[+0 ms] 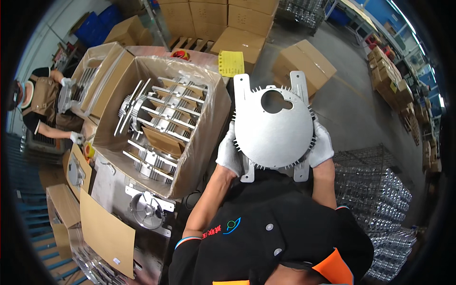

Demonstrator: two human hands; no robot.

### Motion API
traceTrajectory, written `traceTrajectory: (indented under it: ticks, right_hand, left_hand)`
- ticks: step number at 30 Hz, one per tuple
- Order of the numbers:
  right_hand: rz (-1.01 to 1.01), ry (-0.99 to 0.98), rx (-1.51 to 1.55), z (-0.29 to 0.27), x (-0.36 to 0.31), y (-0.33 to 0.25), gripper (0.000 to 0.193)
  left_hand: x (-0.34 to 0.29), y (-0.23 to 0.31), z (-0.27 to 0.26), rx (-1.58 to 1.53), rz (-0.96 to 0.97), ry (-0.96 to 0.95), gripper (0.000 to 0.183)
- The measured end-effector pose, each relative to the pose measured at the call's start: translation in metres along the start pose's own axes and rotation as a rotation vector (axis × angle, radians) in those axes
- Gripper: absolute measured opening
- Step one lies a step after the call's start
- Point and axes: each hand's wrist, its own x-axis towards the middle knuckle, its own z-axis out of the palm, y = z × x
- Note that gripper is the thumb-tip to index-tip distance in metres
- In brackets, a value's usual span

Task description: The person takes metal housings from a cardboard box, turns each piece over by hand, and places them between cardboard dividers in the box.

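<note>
Between my gloved hands is a round silver metal housing [274,130] with finned edges, a keyhole-shaped opening near its far side and four flat mounting legs. My left hand [230,151] grips its left rim, and my right hand [320,146] grips the right rim. The fingers of both hands are partly hidden behind it. To the left, a large lined cardboard box [202,156] holds several similar metal housings [166,114] stood on edge, with cardboard pieces between them. Another housing [148,210] lies on the table [107,187] nearer to me.
A cardboard sheet [108,232] leans at the lower left. Across the table, a co-worker [45,102] in gloves handles another metal part. A yellow paper [231,64] hangs by the box's far corner. Wire cages of metal parts [375,199] stand at right; a carton [304,64] sits ahead.
</note>
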Motion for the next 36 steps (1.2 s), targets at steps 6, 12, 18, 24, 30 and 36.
traceTrajectory:
  ticks: [6, 12, 18, 24, 30, 36]
  right_hand:
    - [-0.037, -0.059, -0.154, 0.02, -0.006, -0.008, 0.037]
    - [-0.051, -0.134, -0.213, 0.025, -0.007, -0.01, 0.039]
    - [-0.044, -0.134, -0.187, 0.034, -0.008, -0.01, 0.039]
    - [-0.025, -0.187, -0.235, 0.031, -0.008, -0.011, 0.037]
    - [-0.066, -0.184, -0.33, 0.031, -0.01, -0.011, 0.038]
    - [-0.125, -0.224, -0.42, 0.028, -0.015, -0.012, 0.04]
  left_hand:
    - [0.002, -0.002, -0.01, -0.064, 0.005, 0.028, 0.047]
    - [-0.002, -0.001, -0.009, -0.177, 0.016, 0.07, 0.039]
    - [-0.007, 0.004, -0.007, -0.142, 0.034, 0.122, 0.037]
    - [-0.01, 0.005, -0.003, -0.122, 0.009, 0.152, 0.037]
    - [-0.007, 0.001, -0.009, -0.15, -0.021, 0.135, 0.036]
    - [-0.015, 0.005, -0.002, -0.116, -0.022, 0.204, 0.035]
